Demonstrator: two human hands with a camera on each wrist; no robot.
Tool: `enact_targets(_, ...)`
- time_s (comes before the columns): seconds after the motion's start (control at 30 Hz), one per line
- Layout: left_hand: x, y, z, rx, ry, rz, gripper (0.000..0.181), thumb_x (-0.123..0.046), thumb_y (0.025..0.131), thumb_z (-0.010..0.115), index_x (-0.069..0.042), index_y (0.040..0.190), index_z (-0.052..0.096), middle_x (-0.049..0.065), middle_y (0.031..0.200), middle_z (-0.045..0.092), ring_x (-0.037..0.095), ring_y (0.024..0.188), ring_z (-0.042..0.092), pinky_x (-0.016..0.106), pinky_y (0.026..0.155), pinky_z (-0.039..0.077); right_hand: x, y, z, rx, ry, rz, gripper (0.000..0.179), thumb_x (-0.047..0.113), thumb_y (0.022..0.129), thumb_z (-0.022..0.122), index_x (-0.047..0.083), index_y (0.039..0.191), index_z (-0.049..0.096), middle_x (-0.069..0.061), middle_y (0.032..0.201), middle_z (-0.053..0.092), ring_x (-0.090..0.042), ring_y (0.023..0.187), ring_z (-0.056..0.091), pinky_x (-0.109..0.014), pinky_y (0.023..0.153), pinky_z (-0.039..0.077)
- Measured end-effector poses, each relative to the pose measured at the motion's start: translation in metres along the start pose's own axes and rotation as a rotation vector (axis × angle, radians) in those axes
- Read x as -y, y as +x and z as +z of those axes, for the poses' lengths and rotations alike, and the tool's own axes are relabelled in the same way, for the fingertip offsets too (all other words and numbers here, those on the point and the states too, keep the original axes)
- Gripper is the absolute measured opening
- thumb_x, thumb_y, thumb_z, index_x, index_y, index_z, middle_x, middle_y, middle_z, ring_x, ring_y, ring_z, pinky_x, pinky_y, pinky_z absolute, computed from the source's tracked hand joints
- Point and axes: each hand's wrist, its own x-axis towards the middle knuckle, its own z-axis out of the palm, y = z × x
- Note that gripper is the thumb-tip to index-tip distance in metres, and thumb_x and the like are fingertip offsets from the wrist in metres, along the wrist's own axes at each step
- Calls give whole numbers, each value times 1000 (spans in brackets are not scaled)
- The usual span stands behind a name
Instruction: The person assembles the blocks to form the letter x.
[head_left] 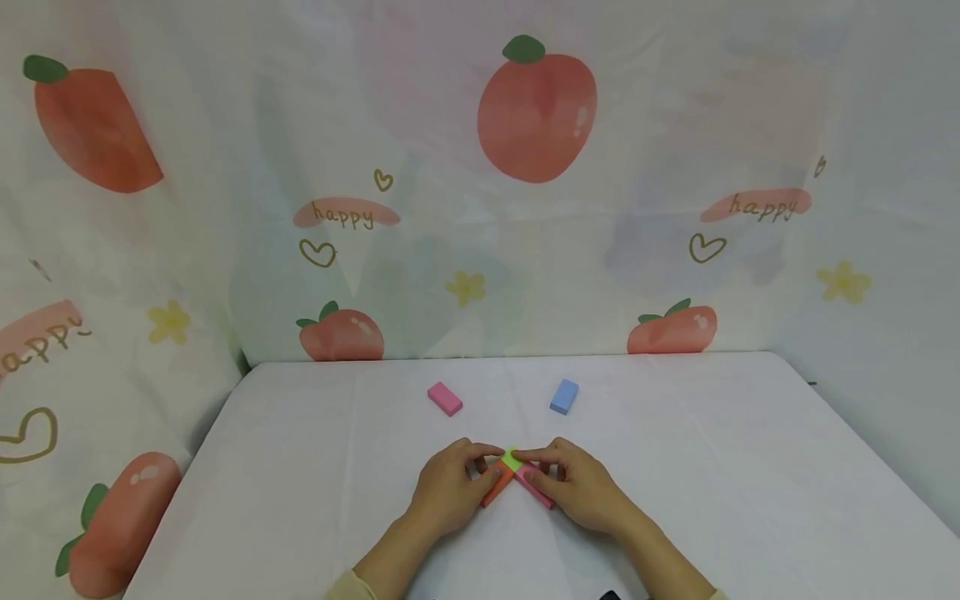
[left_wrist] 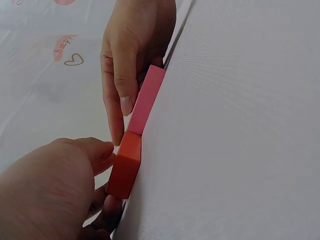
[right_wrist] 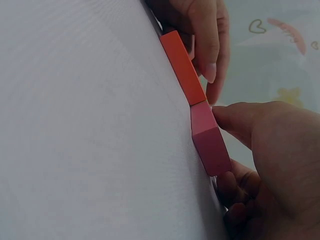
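An orange rectangular block (head_left: 492, 494) and a pink rectangular block (head_left: 542, 497) meet at their far ends on the white table, forming an upside-down V in the head view. At its tip lies a yellow-green block (head_left: 511, 459), partly covered by fingertips. My left hand (head_left: 448, 487) pinches the orange block between thumb and curled fingers, its index finger stretched to the yellow-green one. My right hand (head_left: 583, 485) grips the pink block likewise, with its index fingertip on the yellow-green block. Both wrist views show the orange (left_wrist: 124, 167) and pink (right_wrist: 212, 145) blocks touching at a corner.
Farther back on the white table (head_left: 300, 467) lie another pink block (head_left: 446, 399), left of centre, and a blue block (head_left: 564, 397), right of centre. A printed fabric backdrop (head_left: 420, 275) rises behind the table. A small dark object (head_left: 611, 595) shows at the bottom edge.
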Motion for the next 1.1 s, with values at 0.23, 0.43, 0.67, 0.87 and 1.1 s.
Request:
enact_targets(0.23, 2, 0, 0, -3, -19, -4, 23, -29, 96, 70, -36, 116, 79, -17, 80, 57, 1, 67, 50, 22, 60, 40, -1, 1, 2, 4, 9, 8, 26, 34, 97, 73, 44, 121, 74, 8, 90, 56, -12, 76, 50, -24, 60, 38)
enact_targets(0.43, 2, -1, -1, 13, -36, -14, 24, -27, 96, 70, -35, 116, 80, -16, 78, 57, 1, 67, 51, 23, 58, 40, -1, -1, 2, 4, 16, 4, 26, 32, 97, 73, 42, 121, 74, 7, 90, 56, -11, 75, 50, -25, 59, 38)
enact_targets(0.67, 2, -1, -2, 18, -42, -6, 22, -29, 95, 72, -35, 114, 81, -17, 80, 58, 1, 66, 50, 22, 58, 40, 0, 0, 2, 1, 13, -1, 26, 33, 97, 72, 43, 121, 74, 8, 91, 56, -11, 74, 50, -25, 59, 38)
enact_targets(0.87, 2, 0, -3, 20, -45, -5, 22, -28, 95, 72, -36, 113, 81, -16, 78, 56, 1, 66, 50, 23, 57, 39, 0, 0, 2, 1, 10, -6, 26, 33, 97, 72, 43, 121, 74, 7, 91, 56, -11, 73, 50, -24, 59, 38)
enact_targets(1.1, 2, 1, -2, 26, -52, -17, 22, -28, 94, 73, -36, 113, 81, -13, 76, 55, 4, 65, 49, 24, 56, 38, -2, 0, 1, -8, 17, -16, 26, 30, 97, 73, 41, 120, 75, 8, 90, 57, -11, 73, 50, -24, 59, 39)
